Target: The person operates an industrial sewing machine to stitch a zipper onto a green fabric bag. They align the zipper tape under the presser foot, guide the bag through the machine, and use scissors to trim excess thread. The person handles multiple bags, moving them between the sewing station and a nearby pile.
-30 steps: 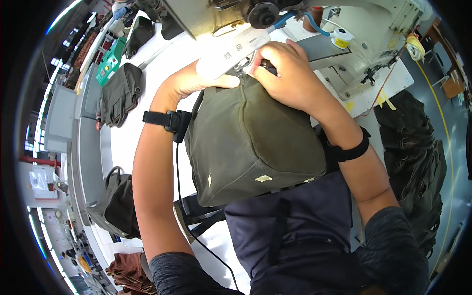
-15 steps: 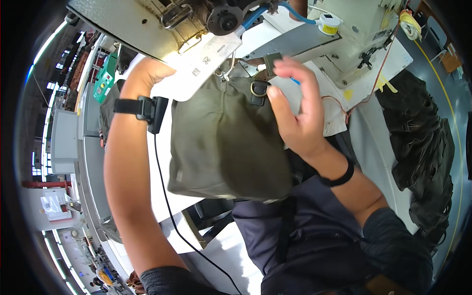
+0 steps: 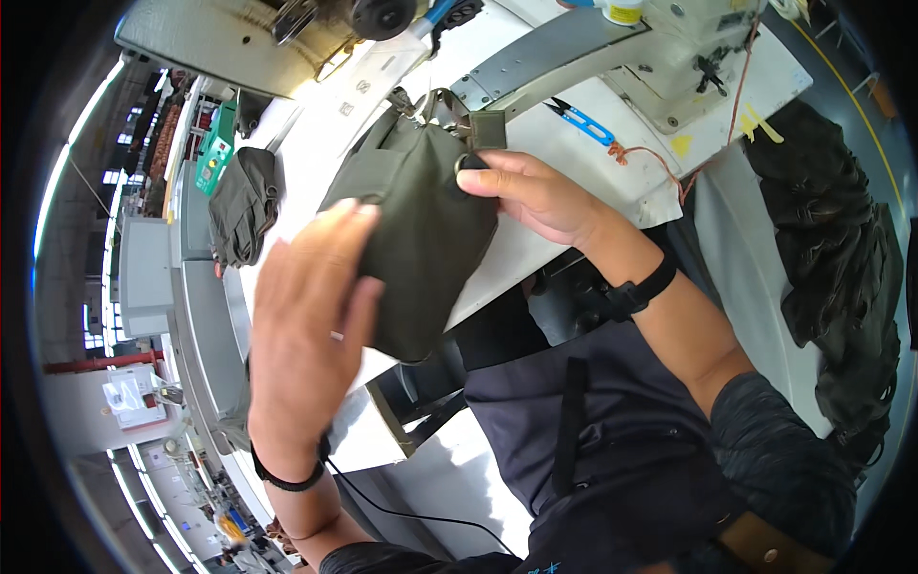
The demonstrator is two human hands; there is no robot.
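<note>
An olive-green fabric bag (image 3: 421, 258) lies at the front edge of the white sewing table, its upper end by the presser foot (image 3: 406, 103) of the sewing machine (image 3: 564, 57). My right hand (image 3: 535, 196) is closed on the bag's upper right, thumb on a small dark tab with a metal ring. My left hand (image 3: 316, 316) is motion-smeared at the bag's left side, fingers apart and loosely bent, their tips at the fabric. Blue thread snips (image 3: 583, 120) lie on the table right of the machine's needle area, beside an orange cord.
Another folded green bag (image 3: 239, 206) lies at the left, near a green box (image 3: 215, 143). Dark fabric pieces (image 3: 822, 287) are heaped at the right. A white table edge (image 3: 497, 287) runs below the bag; a thin black cable hangs under my left arm.
My left hand has dropped from beside the machine down to the bag's left side. My right hand has taken hold near the ringed tab. The bag has turned and shows a narrower side.
</note>
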